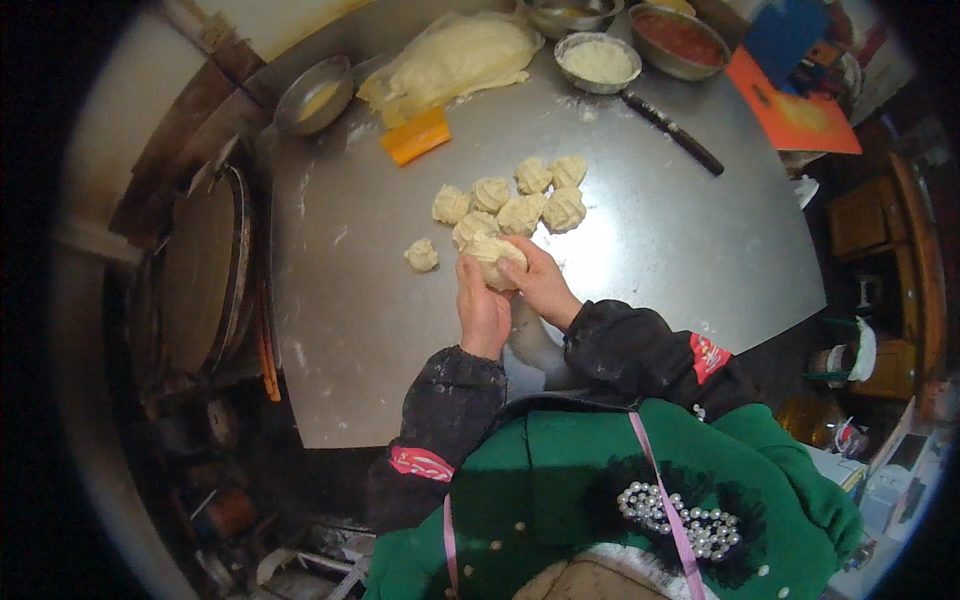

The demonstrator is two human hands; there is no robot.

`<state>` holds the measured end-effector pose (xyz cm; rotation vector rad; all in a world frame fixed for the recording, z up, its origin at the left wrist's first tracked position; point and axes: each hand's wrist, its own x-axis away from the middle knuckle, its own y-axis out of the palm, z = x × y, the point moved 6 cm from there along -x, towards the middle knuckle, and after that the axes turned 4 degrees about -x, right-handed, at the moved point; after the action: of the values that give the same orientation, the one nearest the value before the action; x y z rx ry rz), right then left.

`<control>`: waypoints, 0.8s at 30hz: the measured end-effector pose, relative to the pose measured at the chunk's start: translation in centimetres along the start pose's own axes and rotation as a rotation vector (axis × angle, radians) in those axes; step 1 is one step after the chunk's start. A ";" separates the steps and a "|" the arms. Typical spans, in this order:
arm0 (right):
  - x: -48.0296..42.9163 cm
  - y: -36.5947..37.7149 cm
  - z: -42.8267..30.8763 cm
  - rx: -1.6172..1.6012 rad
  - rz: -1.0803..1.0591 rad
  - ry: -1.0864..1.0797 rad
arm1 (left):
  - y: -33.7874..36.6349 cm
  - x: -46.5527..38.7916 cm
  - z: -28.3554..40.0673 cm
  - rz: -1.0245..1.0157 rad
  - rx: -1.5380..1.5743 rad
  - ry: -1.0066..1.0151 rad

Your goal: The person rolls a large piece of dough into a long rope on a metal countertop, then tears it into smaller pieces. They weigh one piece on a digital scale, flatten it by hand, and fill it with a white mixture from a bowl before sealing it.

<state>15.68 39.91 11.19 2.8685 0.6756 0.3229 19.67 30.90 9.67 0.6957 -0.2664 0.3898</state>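
Observation:
Between my two hands is a piece of pale dough (495,262), held above the steel table (360,330). My left hand (482,307) cups it from the left and below, while the fingers and thumb of my right hand (541,279) press on it from the right. Just beyond lie several rough dough balls (520,214) in a loose cluster, the closest one partly covered by the held piece. A smaller dough lump (421,256) sits apart to the left. An orange dough scraper (415,136) lies farther back, near a large dough mass (457,64) under plastic film.
Along the back stand a tilted metal bowl (315,95), a bowl of white flour (598,64) and a bowl of red filling (679,41). A dark rod (673,133) lies at the right, near an orange board (795,105). A round griddle (202,270) adjoins the left edge.

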 end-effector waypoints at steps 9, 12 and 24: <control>-1.1 0.4 -2.8 0.380 0.298 -0.303 | 1.1 1.0 0.9 0.211 -0.591 0.266; -1.5 -0.7 -3.6 0.535 0.379 -0.416 | 2.1 1.2 0.8 0.061 -0.446 0.245; 0.0 0.8 -1.5 0.369 0.361 -0.344 | -0.9 0.4 -0.9 0.200 -0.252 0.160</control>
<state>15.67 39.40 12.80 3.2685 0.1635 -0.2810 20.53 31.01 8.62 0.3888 -0.2288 0.5885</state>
